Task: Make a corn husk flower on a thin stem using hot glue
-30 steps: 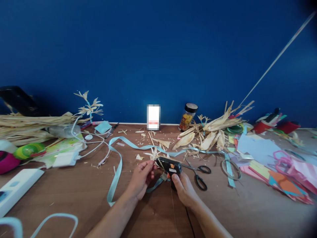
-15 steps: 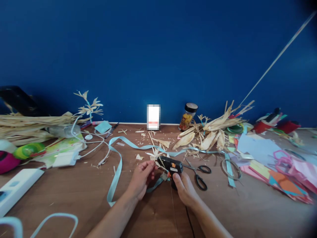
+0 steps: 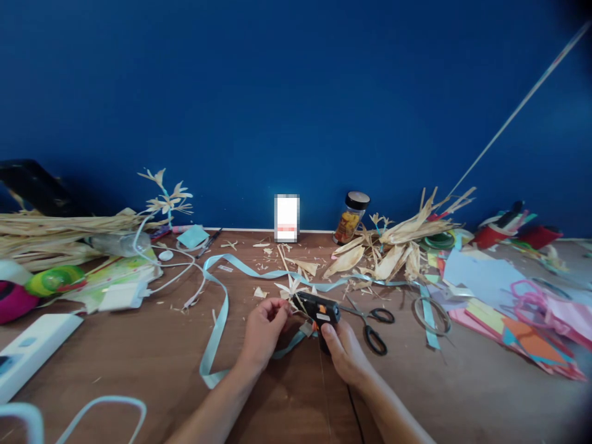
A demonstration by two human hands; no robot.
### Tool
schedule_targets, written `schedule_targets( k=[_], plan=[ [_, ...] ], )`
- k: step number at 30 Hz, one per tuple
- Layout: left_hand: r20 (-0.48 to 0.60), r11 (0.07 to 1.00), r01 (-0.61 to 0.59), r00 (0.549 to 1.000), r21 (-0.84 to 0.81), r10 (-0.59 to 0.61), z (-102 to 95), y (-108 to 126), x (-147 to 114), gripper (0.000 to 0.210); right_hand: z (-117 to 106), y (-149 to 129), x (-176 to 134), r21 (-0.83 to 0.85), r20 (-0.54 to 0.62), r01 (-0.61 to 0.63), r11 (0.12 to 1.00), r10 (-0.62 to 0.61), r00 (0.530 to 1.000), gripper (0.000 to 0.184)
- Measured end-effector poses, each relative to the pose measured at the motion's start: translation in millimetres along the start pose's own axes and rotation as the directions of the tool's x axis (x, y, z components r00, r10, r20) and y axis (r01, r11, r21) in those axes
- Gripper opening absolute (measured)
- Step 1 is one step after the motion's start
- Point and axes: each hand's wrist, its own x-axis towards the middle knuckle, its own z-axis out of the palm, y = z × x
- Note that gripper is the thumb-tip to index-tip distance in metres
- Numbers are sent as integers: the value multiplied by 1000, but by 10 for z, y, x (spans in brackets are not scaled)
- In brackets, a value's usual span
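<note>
My right hand (image 3: pixel 346 354) is wrapped round the handle of a black glue gun (image 3: pixel 319 308) with orange parts, its nozzle pointing left. Thumb and fingers of my left hand (image 3: pixel 266 330) are pinched together close to that nozzle. Between them and the nozzle is a small pale corn-husk flower (image 3: pixel 290 288) with thin pointed petals; the fingers hide its lower part. Light blue ribbon (image 3: pixel 221 320) loops over the table around my hands. Black-handled scissors (image 3: pixel 374 324) lie open just right of the glue gun.
Husk scraps litter the brown table (image 3: pixel 176 357). A tilted jar (image 3: pixel 350 219) and piled corn husks (image 3: pixel 393 253) stand at the back right, coloured paper (image 3: pixel 476 280) further right. On the left are a white power strip (image 3: pixel 39 351), cables, and a husk-flower stem (image 3: pixel 167 200).
My left hand has turned and shifted slightly, with the husk flower moving a little. The glue gun has tilted slightly and remains in my right hand.
</note>
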Motion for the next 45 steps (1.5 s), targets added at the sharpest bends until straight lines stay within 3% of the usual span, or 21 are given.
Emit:
schedule_targets(
  k=[6, 10, 12, 15, 20, 26, 33, 45],
  plan=[
    [-118, 920, -205, 959, 334, 256, -10, 61, -40, 14, -17, -10, 12, -7, 0, 17, 1000, -17, 1000, 34],
    [-124, 894, -235, 945, 381, 301, -14, 73, -47, 13, -44, -37, 18, -16, 1, 37, 999, -37, 999, 31],
    [-136, 917, -223, 950, 330, 280, -17, 64, -37, 15, -54, -50, 20, -30, -9, 54, 998, -54, 999, 30],
    [-126, 982, -138, 980, 129, 154, -15, 55, -16, 20, -68, -63, 25, -51, -66, 64, 997, -67, 996, 30],
    [-4, 978, 80, 997, -193, -82, -1, 44, 6, 24, -73, -61, 22, -57, -112, 71, 996, -77, 991, 29],
    [10, 980, 83, 997, -179, -83, 13, 39, -9, 29, -6, -44, 0, 10, -37, 96, 995, -96, 995, 33],
    [83, 968, 134, 990, -213, -118, 43, 49, -26, 27, -2, -62, 18, 18, -35, 87, 996, -87, 996, 31],
    [100, 934, 180, 983, -308, -157, 25, 32, -17, 27, -26, -47, 3, 13, -26, 55, 998, -55, 998, 34]
  ],
)
